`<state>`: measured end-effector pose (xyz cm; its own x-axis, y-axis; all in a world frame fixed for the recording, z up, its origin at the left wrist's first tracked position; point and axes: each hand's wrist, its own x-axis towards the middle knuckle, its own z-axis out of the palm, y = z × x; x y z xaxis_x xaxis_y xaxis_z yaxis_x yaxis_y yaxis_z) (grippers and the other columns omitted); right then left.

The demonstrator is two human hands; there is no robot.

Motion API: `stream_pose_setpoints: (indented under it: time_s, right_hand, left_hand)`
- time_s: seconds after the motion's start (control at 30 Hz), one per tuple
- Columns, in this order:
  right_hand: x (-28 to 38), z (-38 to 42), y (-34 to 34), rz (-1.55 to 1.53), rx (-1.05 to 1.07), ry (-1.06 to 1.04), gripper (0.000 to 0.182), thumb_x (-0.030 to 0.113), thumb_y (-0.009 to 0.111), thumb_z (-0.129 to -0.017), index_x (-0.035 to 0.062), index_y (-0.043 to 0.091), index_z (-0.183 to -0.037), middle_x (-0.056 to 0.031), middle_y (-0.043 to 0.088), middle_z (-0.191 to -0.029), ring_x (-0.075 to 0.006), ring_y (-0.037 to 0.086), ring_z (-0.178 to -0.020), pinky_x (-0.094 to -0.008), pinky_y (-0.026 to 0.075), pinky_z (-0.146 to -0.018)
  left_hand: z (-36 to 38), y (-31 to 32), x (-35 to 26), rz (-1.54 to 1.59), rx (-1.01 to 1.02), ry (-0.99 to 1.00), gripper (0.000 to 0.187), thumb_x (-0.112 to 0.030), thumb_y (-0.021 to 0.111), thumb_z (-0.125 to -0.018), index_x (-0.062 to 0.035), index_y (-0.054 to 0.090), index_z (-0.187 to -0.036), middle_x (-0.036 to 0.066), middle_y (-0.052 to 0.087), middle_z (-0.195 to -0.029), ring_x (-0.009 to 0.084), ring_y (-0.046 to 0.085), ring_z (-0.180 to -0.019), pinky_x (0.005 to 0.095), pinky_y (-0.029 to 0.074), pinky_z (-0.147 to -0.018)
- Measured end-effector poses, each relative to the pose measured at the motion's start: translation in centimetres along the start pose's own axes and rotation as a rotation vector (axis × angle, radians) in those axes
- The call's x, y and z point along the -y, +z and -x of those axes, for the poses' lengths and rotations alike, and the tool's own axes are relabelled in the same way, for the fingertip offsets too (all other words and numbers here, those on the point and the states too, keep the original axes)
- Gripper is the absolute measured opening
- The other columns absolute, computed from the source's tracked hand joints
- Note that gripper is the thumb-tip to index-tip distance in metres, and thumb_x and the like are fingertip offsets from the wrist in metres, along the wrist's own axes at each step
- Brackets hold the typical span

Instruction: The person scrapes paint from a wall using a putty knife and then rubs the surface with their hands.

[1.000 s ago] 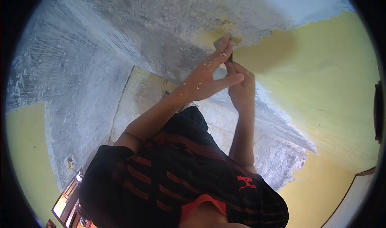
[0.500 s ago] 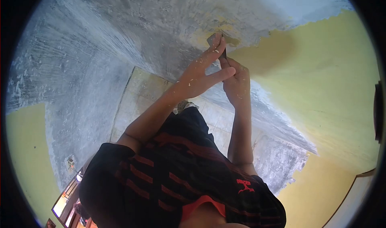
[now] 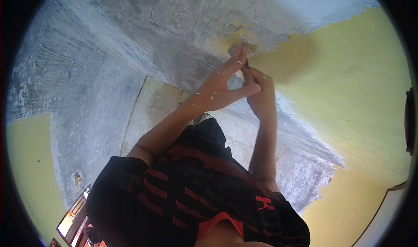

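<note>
My right hand [image 3: 261,92] is closed round the handle of a scraper [image 3: 232,50], whose flat blade meets the wall at a patch of yellow paint [image 3: 237,36]. From the left, my left hand [image 3: 217,89] reaches over with its fingers stretched along the blade and its thumb spread out across my right hand. Pale flecks of paint stick to both hands. The fingers hide most of the blade, and the tool is slightly blurred.
Scraped grey wall [image 3: 174,29] spreads above and left of the hands. Yellow-green paint [image 3: 357,81] covers the wall to the right. Below lies a tiled floor [image 3: 152,110]. A window-like opening [image 3: 72,221] and part of a person's head [image 3: 91,234] show at lower left.
Both hands and the scraper have shifted slightly down and to the right along the wall. The grip looks the same.
</note>
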<state>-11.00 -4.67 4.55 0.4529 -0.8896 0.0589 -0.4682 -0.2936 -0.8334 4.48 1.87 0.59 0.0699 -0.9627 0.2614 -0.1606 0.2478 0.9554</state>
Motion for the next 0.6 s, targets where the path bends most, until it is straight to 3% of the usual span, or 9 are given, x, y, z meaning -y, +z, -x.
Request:
stream_pose_setpoints:
  time_s: [0.17,0.23,0.3,0.37,0.5,0.6]
  right_hand:
    - [0.1,0.5,1.7,-0.053,-0.064,-0.126,0.025,0.017,0.064,-0.106,-0.0050,0.065,-0.093,-0.0124,0.049,-0.066,-0.0154,0.042,-0.067,-0.0364,0.039,-0.060]
    - [0.0,0.8,0.6,-0.133,-0.028,0.085,0.027,0.017,0.064,-0.107,-0.0055,0.063,-0.092,-0.0102,0.047,-0.066,-0.0151,0.040,-0.068,-0.0363,0.039,-0.061]
    - [-0.5,-0.3,0.8,-0.061,0.005,0.102,0.029,0.018,0.064,-0.108,-0.0058,0.063,-0.091,-0.0069,0.046,-0.066,-0.0134,0.039,-0.068,-0.0354,0.038,-0.060]
    - [-0.4,-0.3,2.0,-0.135,-0.035,-0.039,0.030,0.018,0.064,-0.108,-0.0056,0.064,-0.090,-0.0051,0.048,-0.066,-0.0115,0.040,-0.067,-0.0342,0.037,-0.059]
    - [0.0,1.7,0.9,-0.110,-0.068,0.077,0.029,0.018,0.063,-0.108,-0.0060,0.066,-0.092,-0.0043,0.051,-0.067,-0.0123,0.043,-0.068,-0.0347,0.039,-0.061]
    - [-0.2,1.0,1.4,-0.151,0.015,0.028,0.026,0.018,0.062,-0.108,-0.0057,0.070,-0.098,-0.0056,0.057,-0.070,-0.0139,0.049,-0.069,-0.0357,0.043,-0.063]
  left_hand:
    - [0.0,-0.9,-0.3,0.022,-0.046,-0.029,0.091,-0.034,0.079,-0.099,0.0009,0.032,-0.168,0.026,0.021,-0.177,0.0343,0.019,-0.166,0.0446,0.021,-0.132]
    - [-0.3,-0.2,-0.2,-0.023,0.032,-0.037,0.100,-0.044,0.082,-0.094,0.0051,0.032,-0.166,0.029,0.023,-0.175,0.0402,0.026,-0.163,0.0467,0.027,-0.130]
    - [0.0,-0.6,0.2,-0.019,-0.007,-0.017,0.095,-0.039,0.081,-0.097,0.0035,0.032,-0.167,0.027,0.023,-0.176,0.0371,0.023,-0.164,0.0456,0.024,-0.131]
    - [-0.1,-0.6,0.4,-0.008,-0.036,-0.001,0.091,-0.034,0.079,-0.099,0.0019,0.032,-0.168,0.025,0.023,-0.177,0.0340,0.020,-0.165,0.0445,0.021,-0.131]
    - [0.0,0.1,-0.3,-0.031,0.028,-0.030,0.088,-0.034,0.079,-0.099,0.0028,0.035,-0.166,0.025,0.025,-0.176,0.0337,0.021,-0.165,0.0445,0.022,-0.131]
    - [0.1,0.0,0.0,-0.001,0.030,-0.042,0.086,-0.034,0.079,-0.099,0.0025,0.037,-0.165,0.026,0.027,-0.175,0.0347,0.021,-0.165,0.0448,0.022,-0.131]
